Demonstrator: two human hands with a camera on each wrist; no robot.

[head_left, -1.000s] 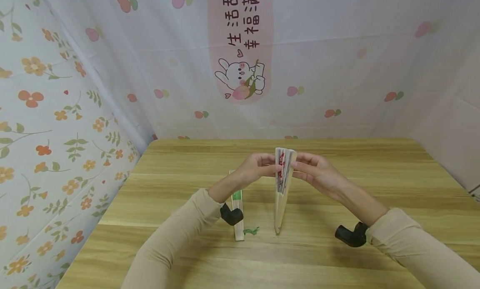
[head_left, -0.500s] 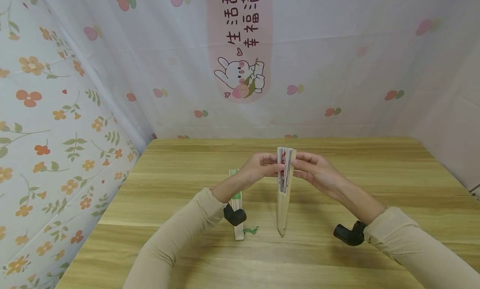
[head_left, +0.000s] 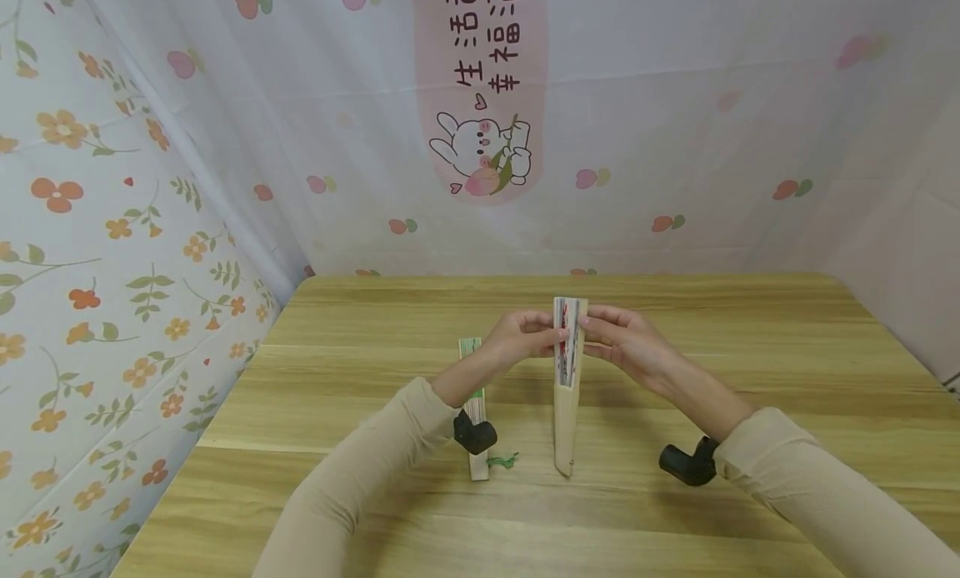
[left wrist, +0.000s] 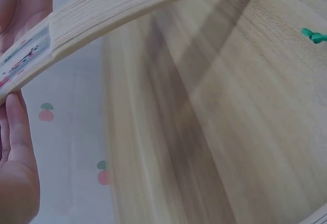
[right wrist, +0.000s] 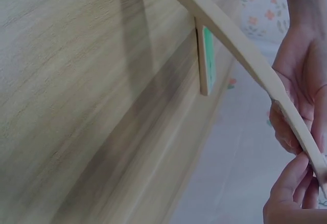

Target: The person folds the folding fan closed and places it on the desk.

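Note:
Both hands hold a nearly folded hand fan [head_left: 567, 420] upright above the table, its pivot end down. Between its pale wooden ribs shows a narrow strip of pleated leaf with red and grey print. On the left side of the fan's upper part, my left hand [head_left: 517, 341] pinches it with thumb and fingers. My right hand [head_left: 630, 341] grips the opposite side at about the same height. A second folding fan [head_left: 478, 407], folded, with a green band and a green tassel [head_left: 504, 460], lies on the table partly behind the left wrist.
The wooden table [head_left: 360, 311] reaches back to a white curtain [head_left: 637, 128] printed with fruit, a rabbit and lettering. A flowered cloth [head_left: 112, 270] hangs along the left. Each wrist carries a black camera mount [head_left: 474, 435].
The held fan has turned slightly, so its lower end swings right and its ribs stand closer to vertical. Both hands keep hold; the right forearm shifts a little left.

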